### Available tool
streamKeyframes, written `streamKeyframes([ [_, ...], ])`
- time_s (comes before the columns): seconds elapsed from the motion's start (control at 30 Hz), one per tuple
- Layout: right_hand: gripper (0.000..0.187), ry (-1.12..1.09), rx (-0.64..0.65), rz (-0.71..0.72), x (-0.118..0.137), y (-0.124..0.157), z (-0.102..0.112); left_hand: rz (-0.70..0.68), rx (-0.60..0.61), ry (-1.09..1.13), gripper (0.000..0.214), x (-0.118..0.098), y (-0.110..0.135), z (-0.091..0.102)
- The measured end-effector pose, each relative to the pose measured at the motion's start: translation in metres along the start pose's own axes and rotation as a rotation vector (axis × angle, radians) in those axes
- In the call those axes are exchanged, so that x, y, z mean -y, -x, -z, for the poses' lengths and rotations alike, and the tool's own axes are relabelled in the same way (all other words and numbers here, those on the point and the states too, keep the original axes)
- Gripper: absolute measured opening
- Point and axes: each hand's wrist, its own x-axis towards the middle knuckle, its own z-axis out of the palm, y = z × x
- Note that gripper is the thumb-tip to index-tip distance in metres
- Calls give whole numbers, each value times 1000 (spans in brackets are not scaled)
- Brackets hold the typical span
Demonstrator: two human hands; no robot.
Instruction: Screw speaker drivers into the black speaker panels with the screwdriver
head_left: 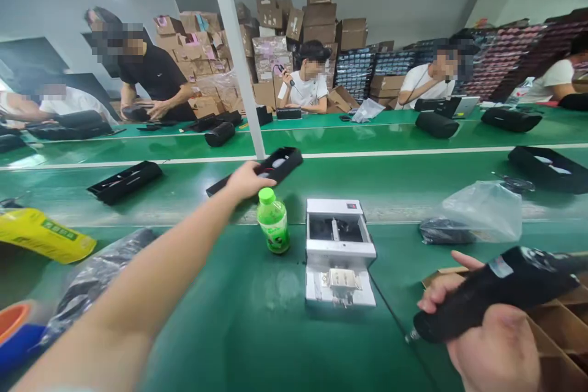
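Black cylindrical speaker [493, 294] clamped in the right hand's fingers [436, 301]; left hand [248, 180] on a black tray [287, 162], fingers hidden.

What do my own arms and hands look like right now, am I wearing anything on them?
The left hand and right hand are bare, ungloved, and the left forearm shows no sleeve, watch or bracelet; no markings or cables are on them.

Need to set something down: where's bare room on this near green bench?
Bare green mat lies below the green-capped bottle, between the left forearm and the white metal fixture. A narrower strip runs between the fixture and the plastic bag. It's crowded at the right hand, over the cardboard divider box.
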Motion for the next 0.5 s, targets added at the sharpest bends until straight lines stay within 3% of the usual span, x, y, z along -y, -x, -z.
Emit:
streamKeyframes([
  [0.13,85,-18,-64,-79,-2,-6,0,35,11,-75,44,-39,-28,-64],
  [0.23,91,20,-114,-108,-4,-8,2,36,-13,-107,43,-44,-33,-78],
  [0.3,93,91,-125,-67,-4,-6,2,25,-67,-121,46,-34,-34,-69],
  [0.4,82,120,-125,59,-6,-3,-2,70,-179,-154,54,-4,-31,-36],
  [0.5,66,103,-173,150,-12,0,-9,197,-160,-164,54,20,-21,-8],
])
